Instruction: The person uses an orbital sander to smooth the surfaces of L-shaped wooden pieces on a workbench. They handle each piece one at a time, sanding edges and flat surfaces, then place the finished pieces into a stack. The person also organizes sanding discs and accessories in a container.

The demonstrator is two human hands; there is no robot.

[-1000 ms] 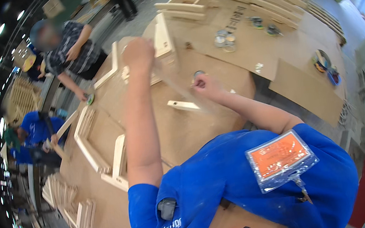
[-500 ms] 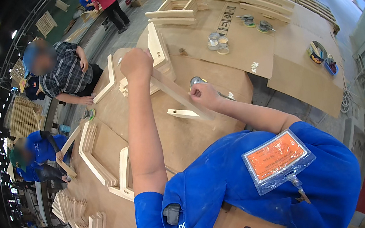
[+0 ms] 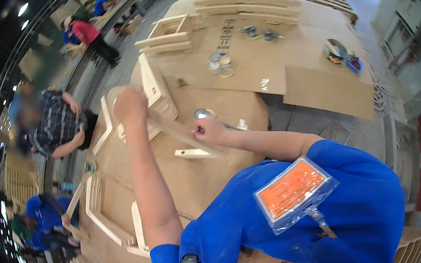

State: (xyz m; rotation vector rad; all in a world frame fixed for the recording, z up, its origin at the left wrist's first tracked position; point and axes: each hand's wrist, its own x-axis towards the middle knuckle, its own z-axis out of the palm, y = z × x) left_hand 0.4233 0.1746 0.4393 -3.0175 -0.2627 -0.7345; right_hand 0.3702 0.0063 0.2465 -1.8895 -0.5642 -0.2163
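An angled pale wooden frame piece (image 3: pixel 176 129), smeared a little by motion, slants over the table in front of me. My left hand (image 3: pixel 131 107) is closed round its far upper end. Close against its lower part is my right hand (image 3: pixel 210 131), fingers curled in; what they hold, if anything, is hidden. The shorter leg (image 3: pixel 192 153) of the piece, with a dark hole near its end, points left below my right hand. Just behind that hand sits a round sander (image 3: pixel 203 113), partly covered. A stack of angled wooden pieces (image 3: pixel 155 88) stands beyond my left hand.
Angled wooden parts (image 3: pixel 102 210) lie at the left of the brown-covered table (image 3: pixel 196 186). Small tins (image 3: pixel 220 63), sanders (image 3: pixel 261 34) and stacked slatted wood (image 3: pixel 247 1) are farther back. Tool bowls (image 3: pixel 343 54) are at right. A person in plaid (image 3: pixel 54 122) and another in blue (image 3: pixel 47 214) work at left.
My view has turned, so the scene sits farther left. Both my hands stay at the wooden piece. The person in plaid has lifted a hand off the wood on the table.
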